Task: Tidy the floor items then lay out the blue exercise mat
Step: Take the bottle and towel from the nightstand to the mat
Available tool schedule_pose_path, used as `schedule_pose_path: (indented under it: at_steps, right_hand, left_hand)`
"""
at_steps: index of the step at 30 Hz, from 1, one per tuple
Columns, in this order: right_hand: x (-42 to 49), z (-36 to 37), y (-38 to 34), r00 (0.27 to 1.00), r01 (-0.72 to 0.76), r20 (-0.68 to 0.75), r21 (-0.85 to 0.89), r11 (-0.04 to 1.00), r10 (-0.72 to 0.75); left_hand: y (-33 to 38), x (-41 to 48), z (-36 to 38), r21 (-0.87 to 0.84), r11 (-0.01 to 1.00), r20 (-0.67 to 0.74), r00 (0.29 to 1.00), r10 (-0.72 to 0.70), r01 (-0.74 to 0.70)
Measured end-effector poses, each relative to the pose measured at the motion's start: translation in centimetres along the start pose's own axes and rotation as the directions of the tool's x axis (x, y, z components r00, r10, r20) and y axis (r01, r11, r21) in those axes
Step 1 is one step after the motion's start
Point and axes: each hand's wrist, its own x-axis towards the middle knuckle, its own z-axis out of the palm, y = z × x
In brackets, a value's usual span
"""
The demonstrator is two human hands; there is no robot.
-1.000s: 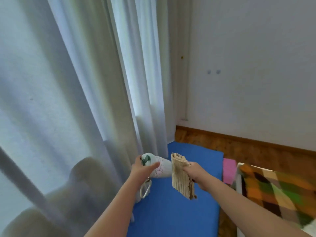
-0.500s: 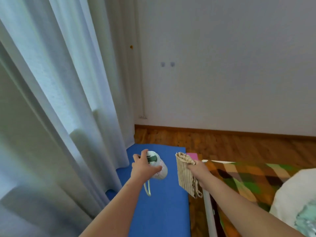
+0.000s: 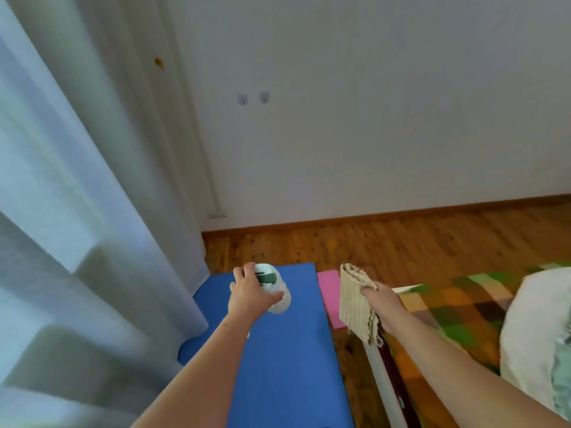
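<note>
The blue exercise mat (image 3: 287, 359) lies flat on the wooden floor, running from below me toward the wall. Above its far end my left hand (image 3: 250, 296) grips a white shoe with a green heel tab (image 3: 272, 284), held in the air. My right hand (image 3: 381, 299) pinches a folded beige striped cloth (image 3: 355, 307), which hangs down over the gap between the mat and the bed.
White curtains (image 3: 92, 227) hang along the left, touching the mat's left edge. A pink flat item (image 3: 330, 293) lies on the floor (image 3: 401, 242) right of the mat. A bed with a checked blanket (image 3: 448, 313) and a white pillow (image 3: 537, 335) fills the right side.
The view has swung right, away from the curtains toward the wall and bed. Both hands keep hold of the shoe and the cloth and have moved right over the mat.
</note>
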Motion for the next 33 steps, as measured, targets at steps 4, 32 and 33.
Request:
schedule_pose_path:
  at_steps: [4, 32, 33]
  right_hand:
    - [10.0, 0.8, -2.6, 1.000, -0.028, -0.007, 0.023, 0.999, 0.028]
    - [77.8, 28.2, -6.5, 0.986, -0.119, 0.131, 0.152, 0.981, 0.100]
    - [80.2, 28.8, -4.8, 0.988, -0.116, 0.117, 0.134, 0.984, 0.100]
  left_hand:
    - [1.5, 9.8, 2.1, 0.026, 0.999, 0.045, 0.998, 0.037, -0.038]
    - [-11.5, 75.7, 32.8, 0.078, 0.997, 0.100, 0.995, -0.024, 0.016]
    - [-12.8, 77.3, 35.2, 0.079, 0.997, 0.116, 0.993, -0.011, 0.002]
